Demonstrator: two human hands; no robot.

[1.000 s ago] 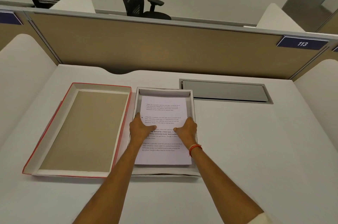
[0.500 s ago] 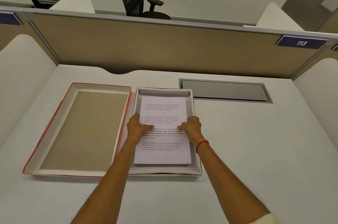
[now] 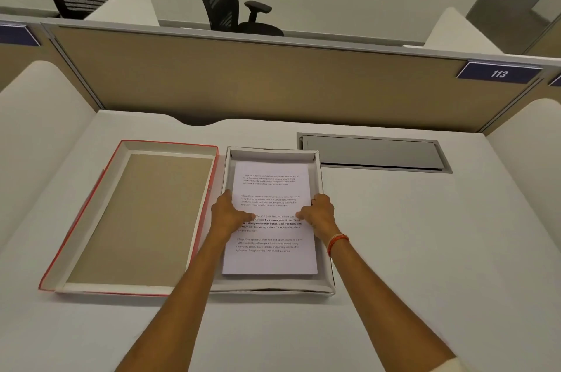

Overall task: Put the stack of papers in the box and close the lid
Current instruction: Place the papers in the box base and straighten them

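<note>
I'm seeing the stack of papers [image 3: 270, 220] lying flat inside the box [image 3: 326, 283], so that half looks done. The lid [image 3: 138, 220] is sitting open side up on the desk [image 3: 409, 250] just beside the box's left wall, so closing is what's left.

I'm holding both hands at the stack's long edges: left hand [image 3: 229, 214] on the left edge, right hand [image 3: 320, 214] on the right. On each, the thumb is lying on the top sheet and the fingers are curling down over the edge, pinching the stack lightly. I can't tell whether the fingertips are reaching under it.

Materials: the stack is reading as thin white printed sheets with square edges, probably slippery. The box is looking like shallow grey-white cardboard with low walls. The lid is rigid, red outside, with a brown board panel inside. I'm judging it'll need flipping and squaring before it seats.
</note>
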